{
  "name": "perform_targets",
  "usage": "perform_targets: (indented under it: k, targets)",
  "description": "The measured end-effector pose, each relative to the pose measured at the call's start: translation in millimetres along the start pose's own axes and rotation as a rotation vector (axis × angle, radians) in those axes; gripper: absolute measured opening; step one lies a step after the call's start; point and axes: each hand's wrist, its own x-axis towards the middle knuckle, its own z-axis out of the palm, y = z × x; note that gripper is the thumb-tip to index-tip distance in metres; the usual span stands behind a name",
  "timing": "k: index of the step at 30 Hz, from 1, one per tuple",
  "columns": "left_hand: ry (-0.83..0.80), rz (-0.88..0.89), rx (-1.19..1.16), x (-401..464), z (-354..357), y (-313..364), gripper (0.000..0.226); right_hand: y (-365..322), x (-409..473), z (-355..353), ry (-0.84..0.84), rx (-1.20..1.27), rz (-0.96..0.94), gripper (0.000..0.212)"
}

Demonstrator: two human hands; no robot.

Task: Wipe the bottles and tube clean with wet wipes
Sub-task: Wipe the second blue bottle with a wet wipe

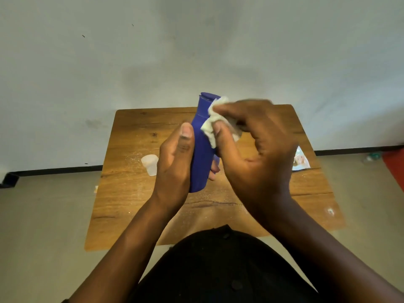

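A tall blue bottle (202, 149) with a blue cap is held upright above the wooden table (135, 193). My left hand (175, 162) grips its lower body, thumb up along the left side and fingertips showing past the right side. My right hand (253, 149) holds a crumpled white wet wipe (211, 125) and presses it against the bottle's neck and upper right side. This hand is slightly blurred. A small clear bottle (150, 164) stands on the table to the left of my left hand.
A pale wipes packet (301, 161) lies near the table's right edge, partly hidden by my right hand. The table stands against a light wall. Beige floor surrounds it, with a red object (395, 165) at the far right.
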Motion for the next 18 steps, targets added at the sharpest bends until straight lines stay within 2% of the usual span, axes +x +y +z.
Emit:
perform_targets:
  k: [6,13,18]
  targets:
    - [0.011,0.123,0.123,3.1,3.2,-0.5,0.023,-3.2,11.8,-2.6,0.030,-0.029,-0.026,0.014]
    - [0.046,0.173,0.165,5.8,1.6,-5.7,0.047,-4.6,16.2,-4.5,0.012,-0.096,-0.014,0.015]
    - [0.165,0.166,0.361,3.0,-1.4,-8.3,0.056,-10.6,21.7,-2.6,0.000,-0.203,-0.026,0.017]
